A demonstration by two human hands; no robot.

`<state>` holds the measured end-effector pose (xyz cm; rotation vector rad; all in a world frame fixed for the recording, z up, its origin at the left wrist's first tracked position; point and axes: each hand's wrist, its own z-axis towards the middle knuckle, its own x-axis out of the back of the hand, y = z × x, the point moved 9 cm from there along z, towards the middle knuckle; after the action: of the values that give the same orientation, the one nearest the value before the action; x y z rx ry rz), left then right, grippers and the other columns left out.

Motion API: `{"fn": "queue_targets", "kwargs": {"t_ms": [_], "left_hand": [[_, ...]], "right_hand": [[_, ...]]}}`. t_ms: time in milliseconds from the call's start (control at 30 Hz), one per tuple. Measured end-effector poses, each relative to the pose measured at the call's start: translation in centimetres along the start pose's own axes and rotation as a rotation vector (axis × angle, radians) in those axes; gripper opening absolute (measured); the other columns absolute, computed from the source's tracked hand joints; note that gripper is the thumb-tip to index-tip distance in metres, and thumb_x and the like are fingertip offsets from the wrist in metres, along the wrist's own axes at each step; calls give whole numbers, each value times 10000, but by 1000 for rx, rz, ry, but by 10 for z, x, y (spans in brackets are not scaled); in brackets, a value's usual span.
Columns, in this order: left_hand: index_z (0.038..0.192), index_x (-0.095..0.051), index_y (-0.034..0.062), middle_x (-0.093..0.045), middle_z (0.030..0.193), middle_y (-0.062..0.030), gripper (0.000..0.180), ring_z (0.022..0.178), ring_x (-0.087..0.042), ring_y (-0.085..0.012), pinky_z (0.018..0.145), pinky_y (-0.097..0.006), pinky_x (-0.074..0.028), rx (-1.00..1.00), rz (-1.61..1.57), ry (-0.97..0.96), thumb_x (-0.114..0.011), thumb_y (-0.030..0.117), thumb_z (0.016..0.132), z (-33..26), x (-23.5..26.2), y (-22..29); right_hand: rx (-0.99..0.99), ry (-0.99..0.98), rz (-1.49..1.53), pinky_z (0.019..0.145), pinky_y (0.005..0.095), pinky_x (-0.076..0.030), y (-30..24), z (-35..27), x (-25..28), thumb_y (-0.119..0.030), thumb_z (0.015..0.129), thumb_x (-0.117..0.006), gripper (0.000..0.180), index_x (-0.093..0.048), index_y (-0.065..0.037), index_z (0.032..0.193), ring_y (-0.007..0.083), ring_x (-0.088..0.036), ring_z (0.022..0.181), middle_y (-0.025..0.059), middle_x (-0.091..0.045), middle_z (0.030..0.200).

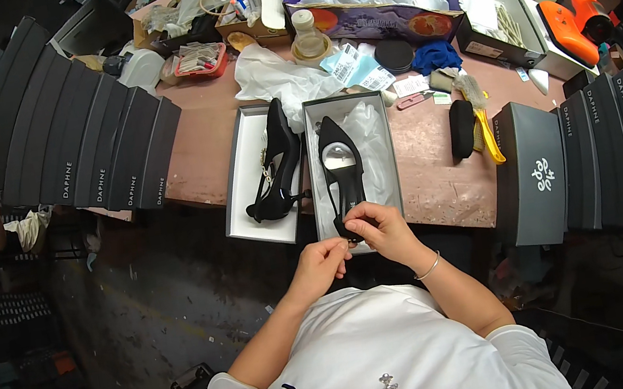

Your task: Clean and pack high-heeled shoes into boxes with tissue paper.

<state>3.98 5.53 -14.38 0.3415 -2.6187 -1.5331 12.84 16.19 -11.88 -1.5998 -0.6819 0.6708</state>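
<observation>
A black pointed slingback shoe (333, 132) lies toe-away in an open grey shoebox (315, 186) with white tissue paper (375, 152). A shiny, pale round insert (339, 157) shows in the shoe's opening. My right hand (382, 230) is closed in a pinch at the shoe's heel end, by the strap. Just left of it, my left hand (323, 264) has its fingers pressed together; what they hold, if anything, is hidden. The other black high-heeled shoe (279, 146) lies on its side in the box lid (250, 220), a gold-coloured chain-like trim (267, 170) beside its strap.
Dark shoeboxes (75, 142) are stacked at left, with more boxes (529, 176) at right. A yellow-handled brush (490, 135) and a black pad (462, 128) lie right of the shoes. Behind are a purple carton (382, 23) of crumpled paper, a bottle (307, 36) and an orange tool (569, 31).
</observation>
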Motion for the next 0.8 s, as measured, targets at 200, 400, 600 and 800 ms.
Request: {"fn": "queue_targets", "kwargs": {"t_ms": [200, 400, 600, 800], "left_hand": [[920, -669, -22, -628, 754, -20, 134, 624, -603, -83, 575, -219, -519, -53, -82, 128, -646, 110, 918, 4, 9, 15], [943, -652, -21, -638, 788, -52, 111, 632, -621, -106, 574, -239, -524, -138, 104, 113, -612, 82, 931, -4, -4, 18], [968, -647, -17, -630, 760, -65, 145, 614, -602, -125, 576, -261, -511, -9, -104, -16, -647, 118, 917, 11, -15, 0], [1040, -621, 5, -591, 1118, -91, 325, 675, -588, -121, 603, -245, -490, -600, 568, 176, -766, 61, 754, 11, -8, 73]], "right_hand": [[-113, -24, 64, 491, 208, -368, 3, 2, 3, -137, 929, -644, 123, -652, -16, 945, 33, -456, 563, -14, -605, 735], [-92, 12, 73, 531, 216, -406, 8, 0, 1, -130, 928, -643, 120, -648, -11, 940, 47, -492, 604, -1, -615, 741], [42, -143, -183, 655, 252, -476, -11, 6, 2, -114, 921, -644, 129, -639, 13, 941, 91, -555, 705, 32, -633, 771], [-5, -138, 12, 623, 227, -467, -4, 9, 18, -132, 924, -646, 139, -640, 0, 968, 77, -552, 692, 0, -646, 801]]}}
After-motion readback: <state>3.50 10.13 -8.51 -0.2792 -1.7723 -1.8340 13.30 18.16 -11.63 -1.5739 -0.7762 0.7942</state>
